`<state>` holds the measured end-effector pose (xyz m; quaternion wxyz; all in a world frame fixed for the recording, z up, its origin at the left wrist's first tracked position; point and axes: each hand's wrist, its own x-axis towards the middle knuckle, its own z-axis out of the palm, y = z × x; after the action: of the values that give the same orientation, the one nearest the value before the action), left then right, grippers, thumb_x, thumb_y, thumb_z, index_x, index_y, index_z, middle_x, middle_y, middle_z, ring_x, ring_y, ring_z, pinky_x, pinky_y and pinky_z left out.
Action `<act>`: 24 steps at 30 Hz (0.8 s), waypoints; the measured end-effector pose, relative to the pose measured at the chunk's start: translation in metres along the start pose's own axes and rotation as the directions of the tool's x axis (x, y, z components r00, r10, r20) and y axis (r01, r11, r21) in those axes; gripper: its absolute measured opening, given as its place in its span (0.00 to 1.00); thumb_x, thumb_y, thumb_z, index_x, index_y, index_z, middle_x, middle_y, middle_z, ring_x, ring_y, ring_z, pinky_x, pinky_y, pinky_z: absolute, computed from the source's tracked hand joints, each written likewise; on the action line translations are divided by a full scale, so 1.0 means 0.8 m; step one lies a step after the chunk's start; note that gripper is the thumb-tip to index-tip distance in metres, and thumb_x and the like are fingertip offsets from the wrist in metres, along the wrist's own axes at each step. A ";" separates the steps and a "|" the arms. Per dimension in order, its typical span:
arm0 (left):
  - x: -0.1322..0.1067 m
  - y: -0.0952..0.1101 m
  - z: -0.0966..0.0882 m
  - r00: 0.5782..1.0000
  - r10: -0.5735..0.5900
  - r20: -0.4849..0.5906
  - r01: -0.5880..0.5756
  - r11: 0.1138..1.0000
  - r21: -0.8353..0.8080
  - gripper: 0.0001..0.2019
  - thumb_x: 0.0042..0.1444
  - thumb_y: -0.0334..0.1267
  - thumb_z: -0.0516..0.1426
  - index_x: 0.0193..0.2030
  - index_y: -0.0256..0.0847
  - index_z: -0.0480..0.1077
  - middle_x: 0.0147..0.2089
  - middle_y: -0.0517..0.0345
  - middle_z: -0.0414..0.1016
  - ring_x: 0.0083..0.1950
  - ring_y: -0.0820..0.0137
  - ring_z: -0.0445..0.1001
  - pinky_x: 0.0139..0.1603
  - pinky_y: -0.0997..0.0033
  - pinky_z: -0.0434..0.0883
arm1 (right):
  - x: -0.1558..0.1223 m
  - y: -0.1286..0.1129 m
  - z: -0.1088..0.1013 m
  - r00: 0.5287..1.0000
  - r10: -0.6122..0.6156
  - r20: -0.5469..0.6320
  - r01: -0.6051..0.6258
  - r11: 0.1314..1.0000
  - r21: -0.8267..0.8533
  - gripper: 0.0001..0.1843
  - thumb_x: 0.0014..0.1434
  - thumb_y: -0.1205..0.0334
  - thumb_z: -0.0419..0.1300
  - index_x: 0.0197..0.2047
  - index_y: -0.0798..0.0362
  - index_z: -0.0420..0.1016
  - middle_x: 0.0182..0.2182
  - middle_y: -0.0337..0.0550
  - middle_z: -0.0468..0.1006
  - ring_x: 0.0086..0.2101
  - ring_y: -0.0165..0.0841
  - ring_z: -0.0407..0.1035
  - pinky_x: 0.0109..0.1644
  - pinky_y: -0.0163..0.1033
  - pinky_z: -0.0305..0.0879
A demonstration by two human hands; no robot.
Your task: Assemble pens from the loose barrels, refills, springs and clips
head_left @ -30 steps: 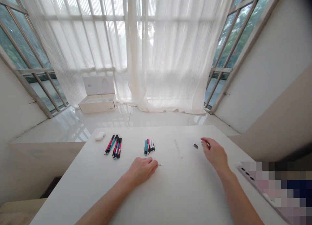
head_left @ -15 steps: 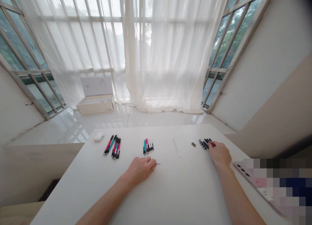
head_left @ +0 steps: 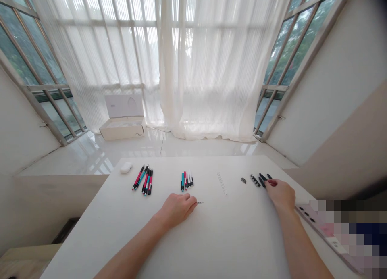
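Observation:
In the middle of the white table (head_left: 229, 238), my left hand (head_left: 178, 208) is closed on a pen refill (head_left: 200, 203); only its thin tip shows past the fingers. My right hand (head_left: 281, 193) reaches to the right side, thumb and fingers pinched at one of several black pen grips (head_left: 262, 177). The fingers partly cover that piece. Left of these grips lie a row of small grey-and-black pieces (head_left: 254, 180) and a little heap of metal springs (head_left: 243, 180). Thin clear refills (head_left: 222, 184) lie between the hands.
Pink, blue and white pen barrels (head_left: 186, 180) lie beyond my left hand. Several whole pens (head_left: 144, 180) and a white earbud case (head_left: 126, 167) are farther left. A pinkish flat item (head_left: 329, 236) lies at the right edge. An open white box (head_left: 122, 128) stands on the ledge.
My right hand has shifted slightly right, and the black grips by its fingertips are spread farther apart. The left hand keeps its hold; the whole view has shifted a little.

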<state>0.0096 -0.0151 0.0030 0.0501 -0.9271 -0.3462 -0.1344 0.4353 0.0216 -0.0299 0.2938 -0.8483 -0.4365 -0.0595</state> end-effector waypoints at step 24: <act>0.002 -0.008 0.004 0.977 -0.169 -0.128 0.163 0.985 -0.051 0.12 0.68 0.40 0.42 0.40 0.43 0.65 0.32 0.61 0.73 0.28 0.71 0.71 0.25 0.74 0.55 | -0.148 -0.177 -0.037 0.583 -0.738 0.339 0.266 0.568 0.779 0.07 0.56 0.63 0.57 0.37 0.50 0.76 0.35 0.40 0.73 0.21 0.24 0.54 0.25 0.33 0.56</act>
<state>0.0069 -0.0086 0.0003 0.0426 -0.8850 -0.4155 -0.2058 0.2575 -0.0147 0.0152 0.3709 -0.4776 -0.7376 0.3004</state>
